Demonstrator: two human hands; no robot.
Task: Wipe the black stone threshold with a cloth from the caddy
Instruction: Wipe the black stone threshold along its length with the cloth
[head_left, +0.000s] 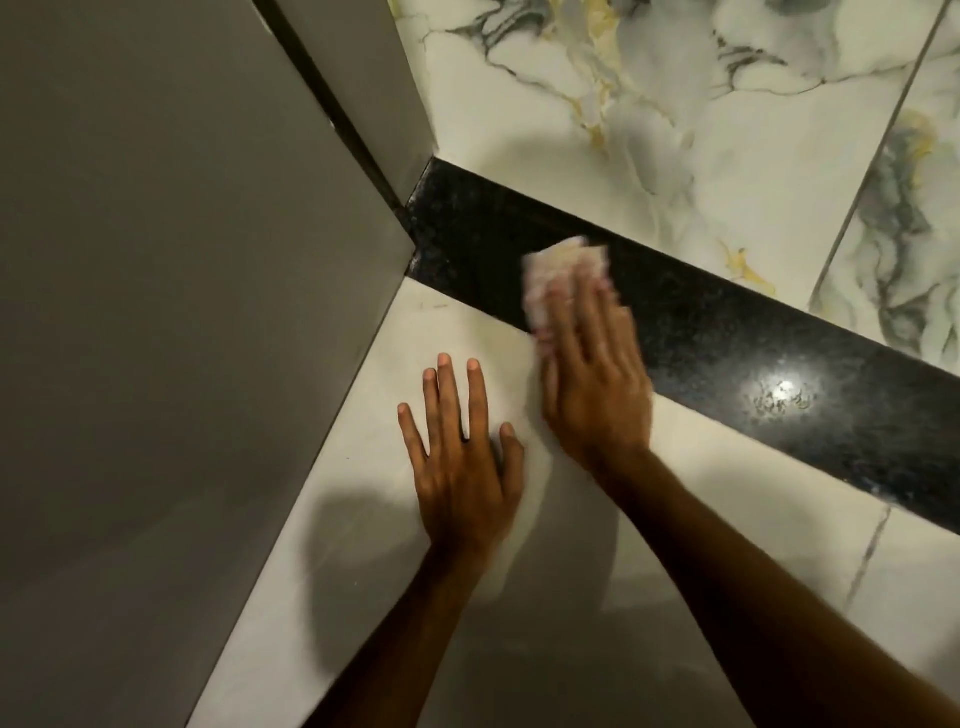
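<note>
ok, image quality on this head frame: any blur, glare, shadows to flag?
Head view: motion blur smears the right hand and the cloth under it; the left hand, flat on the pale floor tile, is sharp. A bright glare spot sits on the black stone threshold, right of the hands. Soft shadows fall beside the forearms. Straight edges bow slightly, wide-angle.

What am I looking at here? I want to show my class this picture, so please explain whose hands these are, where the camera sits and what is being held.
No machine here: a person wears one camera on the head, looking down at their own bare hands. The right hand presses a pale cloth onto the black stone threshold, a dark strip between plain floor tiles and marbled tiles. The left hand lies flat, fingers spread, on the plain tile. A grey wall stands on the left. The cloth looks blurred.
</note>
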